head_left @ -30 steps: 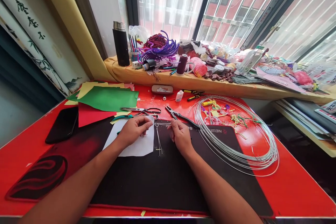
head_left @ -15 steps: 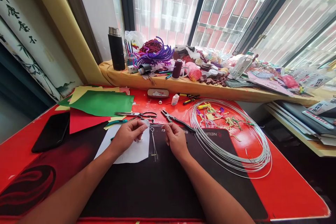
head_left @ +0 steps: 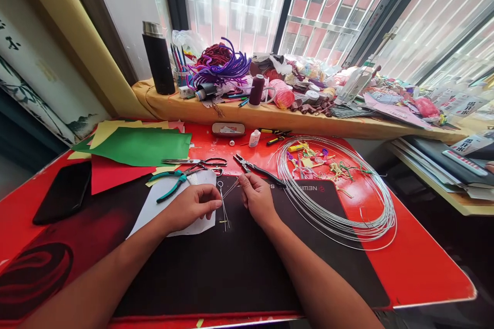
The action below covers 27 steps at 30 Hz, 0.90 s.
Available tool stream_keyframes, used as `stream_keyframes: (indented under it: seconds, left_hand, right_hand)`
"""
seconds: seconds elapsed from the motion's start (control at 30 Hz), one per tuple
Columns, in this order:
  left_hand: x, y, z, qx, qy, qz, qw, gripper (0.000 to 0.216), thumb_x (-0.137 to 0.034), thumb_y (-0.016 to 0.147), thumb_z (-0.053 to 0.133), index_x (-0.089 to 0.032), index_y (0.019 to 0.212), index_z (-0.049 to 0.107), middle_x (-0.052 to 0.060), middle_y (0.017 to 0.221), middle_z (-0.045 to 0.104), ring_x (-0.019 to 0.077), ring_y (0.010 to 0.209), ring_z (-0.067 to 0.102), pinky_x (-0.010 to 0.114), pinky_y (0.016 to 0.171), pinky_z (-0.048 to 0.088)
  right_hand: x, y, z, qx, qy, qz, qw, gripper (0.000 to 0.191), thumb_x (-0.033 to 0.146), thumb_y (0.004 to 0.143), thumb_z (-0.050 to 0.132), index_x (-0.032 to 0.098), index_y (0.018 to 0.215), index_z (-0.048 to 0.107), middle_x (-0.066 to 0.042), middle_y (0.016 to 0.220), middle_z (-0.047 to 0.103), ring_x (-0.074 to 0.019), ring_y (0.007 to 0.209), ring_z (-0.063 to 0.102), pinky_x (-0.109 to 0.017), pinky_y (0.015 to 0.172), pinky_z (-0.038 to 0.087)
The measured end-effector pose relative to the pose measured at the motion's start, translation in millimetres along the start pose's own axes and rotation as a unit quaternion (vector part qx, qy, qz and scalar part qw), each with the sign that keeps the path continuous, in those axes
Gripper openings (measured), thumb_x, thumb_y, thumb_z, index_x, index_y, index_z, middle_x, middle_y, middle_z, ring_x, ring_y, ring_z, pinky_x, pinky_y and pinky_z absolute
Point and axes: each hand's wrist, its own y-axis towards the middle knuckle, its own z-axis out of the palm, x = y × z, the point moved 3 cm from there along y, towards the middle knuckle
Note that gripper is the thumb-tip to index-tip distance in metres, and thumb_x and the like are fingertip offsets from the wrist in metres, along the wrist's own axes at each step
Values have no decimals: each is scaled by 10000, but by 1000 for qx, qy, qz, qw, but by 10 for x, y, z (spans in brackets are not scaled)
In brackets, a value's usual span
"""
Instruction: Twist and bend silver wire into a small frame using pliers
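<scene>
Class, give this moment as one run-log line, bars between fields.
left hand: beside thin wires, grip unclear | right hand: pinching thin wires | mat: looped wire, white paper | right side: wire coil

A black thermos [head_left: 159,64] stands on the windowsill [head_left: 185,109].

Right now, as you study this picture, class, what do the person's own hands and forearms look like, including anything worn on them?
The left hand and right hand are ungloved, with no ring visible. The left forearm and right forearm are bare, narrowing toward the wrist, with no sleeve, watch or bracelet in view. Fine markings are too small to tell.
</scene>
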Motion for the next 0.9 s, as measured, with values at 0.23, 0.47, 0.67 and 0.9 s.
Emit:
stream_keyframes:
  seconds: [0.23, 0.47, 0.67, 0.9]
  left_hand:
    - [4, -1, 39, 9, -32, -9, 999, 321, -492, 815, 743, -191, 794, 633, -14, 587, 600, 153, 550, 562, 260, 540, 425]
    - [79, 28, 114, -2, -28, -23, 999, 329, -500, 803, 751, -194, 786, 632, -28, 557, 597, 146, 512, 553, 250, 515, 413]
    - [127, 98, 152, -3, -95, -39, 995, 456, -603, 763, 764, -160, 848, 701, 24, 716, 683, 134, 512, 603, 230, 451, 414]
    - [122, 83, 140, 19, -88, -64, 994, 523, -662, 758, 759, -156, 881, 718, 40, 757, 704, 115, 456, 577, 209, 373, 393]
  right_hand:
    - [-16, -5, 22, 25, 28, 14, 999, 410, 605, 927, 634, 212, 818, 591, 86, 492, 452, -87, 382, 378, -227, 397, 267]
    - [-79, 7, 66, 17, 43, 21, 999, 416, 618, 925, 614, 204, 885, 607, 75, 547, 515, -82, 392, 422, -214, 402, 301]
    - [-121, 51, 15, -29, 33, 12, 999, 433, 623, 907, 635, 198, 830, 604, 83, 492, 469, -79, 369, 382, -208, 375, 282]
    - [-81, 32, 2, -64, 29, 6, 998, 453, 639, 888, 664, 191, 825, 641, 82, 474, 433, -85, 377, 359, -223, 370, 253]
